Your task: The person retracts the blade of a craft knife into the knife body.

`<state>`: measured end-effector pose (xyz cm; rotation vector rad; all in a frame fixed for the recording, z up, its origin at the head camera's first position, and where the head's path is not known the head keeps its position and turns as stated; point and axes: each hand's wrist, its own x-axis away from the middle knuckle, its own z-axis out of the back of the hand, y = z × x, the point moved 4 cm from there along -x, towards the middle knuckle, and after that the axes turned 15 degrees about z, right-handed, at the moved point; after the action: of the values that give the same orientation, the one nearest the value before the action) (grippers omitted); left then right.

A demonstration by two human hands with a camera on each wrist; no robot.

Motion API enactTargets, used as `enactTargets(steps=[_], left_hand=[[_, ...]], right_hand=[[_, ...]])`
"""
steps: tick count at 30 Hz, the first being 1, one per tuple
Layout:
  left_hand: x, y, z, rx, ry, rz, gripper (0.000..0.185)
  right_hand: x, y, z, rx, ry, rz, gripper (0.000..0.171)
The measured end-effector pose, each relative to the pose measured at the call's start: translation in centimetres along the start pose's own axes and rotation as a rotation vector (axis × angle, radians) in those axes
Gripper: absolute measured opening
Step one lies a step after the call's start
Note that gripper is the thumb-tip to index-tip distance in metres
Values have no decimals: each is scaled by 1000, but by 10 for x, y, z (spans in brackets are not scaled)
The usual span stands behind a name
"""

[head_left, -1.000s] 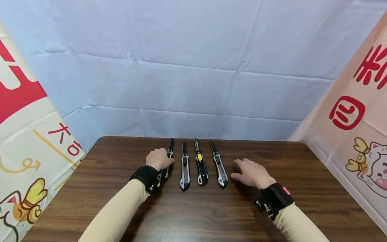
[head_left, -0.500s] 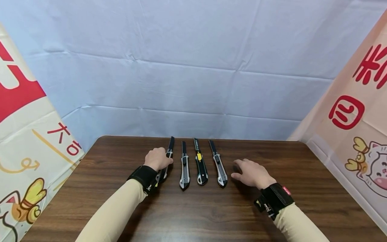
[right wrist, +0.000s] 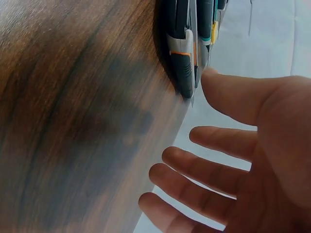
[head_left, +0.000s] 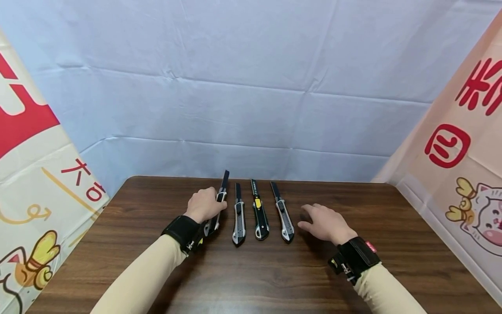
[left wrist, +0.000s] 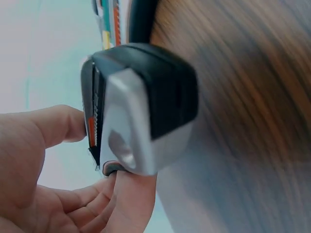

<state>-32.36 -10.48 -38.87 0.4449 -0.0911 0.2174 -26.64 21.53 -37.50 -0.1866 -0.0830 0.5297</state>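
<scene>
while your left hand [head_left: 201, 205] curled round the leftmost utility knife [head_left: 218, 205], its fingers wrapped over the handle and the thumb pressed along the side, the knife's blade end tilted up off the table [head_left: 274, 270] toward 12 o'clock and its butt end sat low by your wrist. from the left wrist camera you could see that butt end [left wrist: 146, 107], black with a silver cap, close up, with your thumb [left wrist: 43, 128] on one side and curled fingertips [left wrist: 129, 194] under it.

your right hand [head_left: 323, 223] rested palm down on the wood at about 3 o'clock from the row of knives, fingers loosely spread and only slightly bent, holding nothing. the right wrist camera showed those fingers [right wrist: 214, 177] apart from one another, the thumb [right wrist: 238, 99] pointing toward the nearest knife.

three more knives lay flat between your hands, side by side and pointing to 12 o'clock: a silver-and-black knife [head_left: 238, 216] just at 3 o'clock of the held one, a black knife with a yellow slider [head_left: 259, 211] in the middle, and another silver-and-black knife [head_left: 283, 213] nearest your right hand, close to it but not touching.
</scene>
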Motion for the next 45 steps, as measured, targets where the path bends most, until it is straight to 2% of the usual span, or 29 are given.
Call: enactTargets(steps=[8, 14, 20, 29, 36, 42, 45], left_hand=[[22, 24, 2, 76, 23, -102, 30], [35, 44, -4, 137, -10, -157, 32], [46, 65, -10, 192, -42, -209, 32], [60, 90, -23, 262, -49, -260, 37], [66, 100, -29, 295, -32, -254, 35], [71, 108, -35, 321, -77, -282, 38], [74, 108, -37, 356, -126, -319, 40]], right_hand=[[-4, -9, 3, 14, 63, 47, 49], [-10, -18, 2, -62, 116, 80, 44], [-18, -30, 0, -220, 129, 133, 41], [-27, -50, -5, -426, 108, 274, 31], [-21, -50, -8, -681, 62, 249, 30], [-16, -46, -10, -793, 56, 205, 26], [-13, -41, -11, -829, 44, 190, 25]])
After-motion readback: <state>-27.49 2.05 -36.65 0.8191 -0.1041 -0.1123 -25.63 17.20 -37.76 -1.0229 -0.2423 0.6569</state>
